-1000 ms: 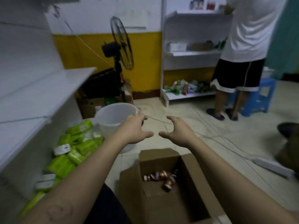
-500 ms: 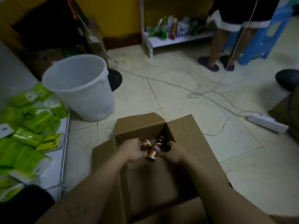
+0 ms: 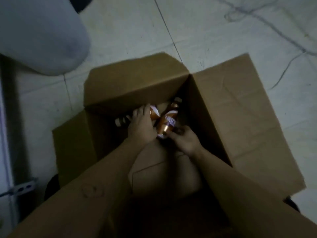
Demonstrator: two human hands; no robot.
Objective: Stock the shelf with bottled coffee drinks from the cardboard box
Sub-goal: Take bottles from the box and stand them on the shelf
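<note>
3 bottles (image 3: 167,125), 1 box (image 3: 223,107)

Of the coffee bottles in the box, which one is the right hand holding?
The right hand holds the bottle with the orange and white label, by its base. The left hand covers another bottle; pale caps lie further left.

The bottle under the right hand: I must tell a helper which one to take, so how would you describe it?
Find the open cardboard box on the tiled floor, beside the white bucket. Deep inside it, both hands meet at the far wall. The bottle lies tilted between them, base toward the right hand, and unlike the bottle under the left hand, its copper-and-white label shows nearly whole.
</note>
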